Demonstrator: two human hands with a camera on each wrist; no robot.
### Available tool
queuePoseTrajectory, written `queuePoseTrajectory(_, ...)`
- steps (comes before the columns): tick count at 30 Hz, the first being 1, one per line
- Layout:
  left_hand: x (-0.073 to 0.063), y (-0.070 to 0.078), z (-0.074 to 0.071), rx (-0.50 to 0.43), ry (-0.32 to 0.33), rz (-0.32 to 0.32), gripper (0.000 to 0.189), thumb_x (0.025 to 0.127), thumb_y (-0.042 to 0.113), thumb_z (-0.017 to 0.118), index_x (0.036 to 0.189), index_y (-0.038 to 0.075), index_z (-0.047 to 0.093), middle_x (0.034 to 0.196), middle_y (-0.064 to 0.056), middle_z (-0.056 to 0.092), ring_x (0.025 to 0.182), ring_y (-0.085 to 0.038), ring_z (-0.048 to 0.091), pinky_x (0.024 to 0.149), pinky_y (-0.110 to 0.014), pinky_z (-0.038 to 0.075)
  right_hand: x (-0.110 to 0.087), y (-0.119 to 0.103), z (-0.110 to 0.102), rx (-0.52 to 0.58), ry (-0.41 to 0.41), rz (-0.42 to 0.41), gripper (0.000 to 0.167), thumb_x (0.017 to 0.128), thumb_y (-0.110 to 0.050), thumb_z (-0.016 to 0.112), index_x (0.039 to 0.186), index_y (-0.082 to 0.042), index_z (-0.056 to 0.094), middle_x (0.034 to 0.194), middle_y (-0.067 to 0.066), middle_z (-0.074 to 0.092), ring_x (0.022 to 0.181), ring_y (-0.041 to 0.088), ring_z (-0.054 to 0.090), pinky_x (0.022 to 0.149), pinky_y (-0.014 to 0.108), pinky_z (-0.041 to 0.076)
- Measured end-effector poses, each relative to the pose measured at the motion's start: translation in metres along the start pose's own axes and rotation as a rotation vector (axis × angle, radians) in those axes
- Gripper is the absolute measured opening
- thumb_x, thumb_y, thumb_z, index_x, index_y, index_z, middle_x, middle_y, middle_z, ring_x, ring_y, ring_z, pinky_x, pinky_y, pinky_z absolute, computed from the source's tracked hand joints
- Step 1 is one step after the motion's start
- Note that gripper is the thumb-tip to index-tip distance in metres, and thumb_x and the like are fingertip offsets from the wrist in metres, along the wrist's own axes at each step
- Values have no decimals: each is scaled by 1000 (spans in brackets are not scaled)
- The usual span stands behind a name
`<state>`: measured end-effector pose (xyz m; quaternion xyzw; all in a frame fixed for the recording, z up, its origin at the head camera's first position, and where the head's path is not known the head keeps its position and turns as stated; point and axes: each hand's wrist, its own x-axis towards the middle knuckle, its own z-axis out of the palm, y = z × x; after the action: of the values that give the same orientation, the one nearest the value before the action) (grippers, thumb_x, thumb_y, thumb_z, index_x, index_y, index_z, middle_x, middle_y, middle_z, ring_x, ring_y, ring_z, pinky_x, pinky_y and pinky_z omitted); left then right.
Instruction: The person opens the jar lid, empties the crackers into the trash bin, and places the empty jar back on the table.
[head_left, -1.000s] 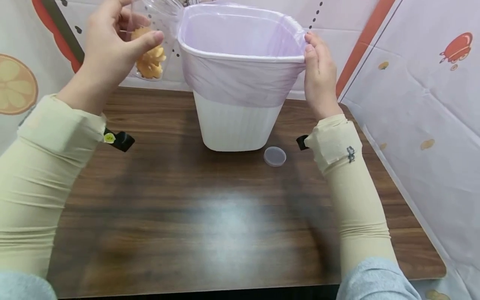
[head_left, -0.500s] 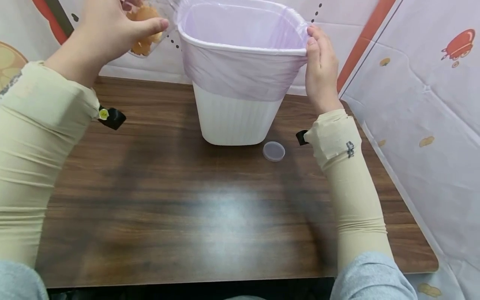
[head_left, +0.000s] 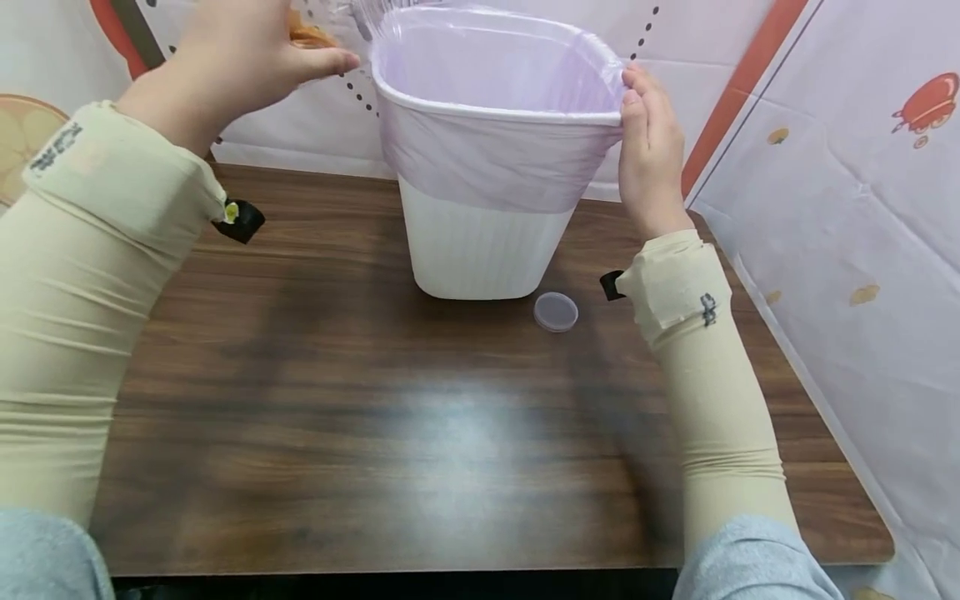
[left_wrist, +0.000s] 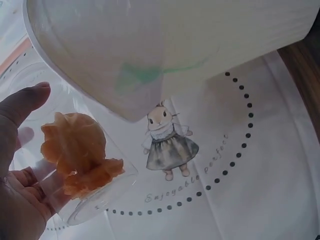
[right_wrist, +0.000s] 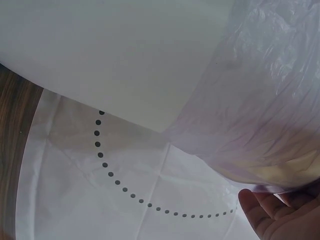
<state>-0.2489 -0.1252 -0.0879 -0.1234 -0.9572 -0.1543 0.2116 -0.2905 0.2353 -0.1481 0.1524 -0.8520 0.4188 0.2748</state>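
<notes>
My left hand (head_left: pixel 240 62) is at the top edge of the head view, to the left of the bin. It holds a clear plastic jar (left_wrist: pixel 120 181), tilted, with its mouth end beside the bin's rim. Several orange-yellow, ridged snack pieces (left_wrist: pixel 75 145) lie inside the jar, toward its base. A white trash bin (head_left: pixel 480 254) stands upright on the table, lined with a pale purple bag (head_left: pixel 480 171) folded over its rim. My right hand (head_left: pixel 651 150) grips the bin's right rim through the bag. The bin's inner bottom is hidden.
A small round translucent lid (head_left: pixel 556 312) lies on the brown wooden table (head_left: pixel 337 467), just right of the bin's base. Behind and to the right hang white printed cloths (head_left: pixel 825 217).
The jar has gone from nearly upright to tilted, and my left hand has turned and risen with it. My right hand keeps its grip on the bin's rim.
</notes>
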Motion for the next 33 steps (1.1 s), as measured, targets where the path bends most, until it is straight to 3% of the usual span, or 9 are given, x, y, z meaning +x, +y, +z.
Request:
queuePoseTrajectory(2, 1, 1, 0, 36, -6, 8, 68, 95, 33, 57, 150, 10, 26, 128, -25, 43, 84, -23, 38, 65, -17, 27, 0, 0, 1, 5, 0, -8, 46, 101, -28, 33, 140, -10, 48, 151, -2, 42, 138, -4, 32, 112, 8, 20)
queuePoseTrajectory(5, 3, 2, -1, 67, -18, 26, 68, 95, 31, 57, 150, 9, 24, 125, -27, 43, 88, -30, 42, 66, -19, 28, -1, 0, 1, 3, -6, -11, 46, 100, -29, 33, 140, -10, 48, 151, -2, 42, 138, -4, 32, 112, 8, 20)
queuePoseTrajectory(6, 4, 3, -1, 79, -22, 33, 68, 95, 30, 57, 151, 8, 23, 124, -28, 43, 88, -32, 42, 67, -22, 34, -1, 1, 1, 0, -7, -8, 46, 101, -29, 32, 140, -10, 48, 151, -2, 41, 138, -4, 32, 112, 8, 20)
queuePoseTrajectory(9, 9, 7, -1, 125, -20, 73, 69, 96, 28, 56, 152, 8, 21, 126, -29, 42, 93, -36, 42, 69, -32, 37, -3, 1, -1, -2, -3, 7, 47, 101, -30, 32, 141, -11, 47, 152, -4, 41, 138, -5, 31, 112, 9, 21)
queuePoseTrajectory(12, 15, 12, 0, 168, -13, 120, 69, 96, 25, 57, 152, 9, 21, 137, -27, 38, 106, -41, 41, 85, -49, 41, -4, 2, -3, 1, 7, 12, 46, 101, -29, 32, 141, -11, 47, 152, -5, 41, 138, -5, 31, 112, 9, 21)
queuePoseTrajectory(16, 19, 17, 3, 202, 14, 178, 63, 94, 21, 59, 148, 8, 30, 143, -25, 37, 121, -44, 37, 102, -59, 32, -4, 3, -4, -2, 17, 0, 46, 101, -29, 33, 140, -10, 48, 151, -4, 42, 138, -5, 32, 112, 9, 21)
queuePoseTrajectory(21, 18, 19, 9, 209, 109, 268, 58, 91, 16, 65, 143, 8, 41, 133, -25, 48, 118, -43, 41, 107, -57, 30, -2, 4, -6, -22, 16, -3, 46, 101, -30, 33, 139, -12, 49, 151, -3, 42, 138, -4, 33, 112, 9, 20)
queuePoseTrajectory(28, 15, 11, 18, 192, 232, 412, 58, 88, 12, 69, 142, 17, 46, 139, -21, 47, 122, -41, 46, 109, -52, 35, -2, 7, 1, -17, 23, -45, 46, 100, -27, 33, 138, -7, 51, 149, 4, 44, 140, 3, 35, 114, 12, 21)
queuePoseTrajectory(33, 7, 2, 21, 239, 270, 485, 58, 87, 9, 70, 140, 19, 50, 136, -21, 48, 130, -39, 42, 117, -46, 26, -5, 7, 11, -3, 6, -69, 46, 100, -27, 34, 137, -6, 51, 149, 5, 45, 140, 8, 36, 115, 15, 21)
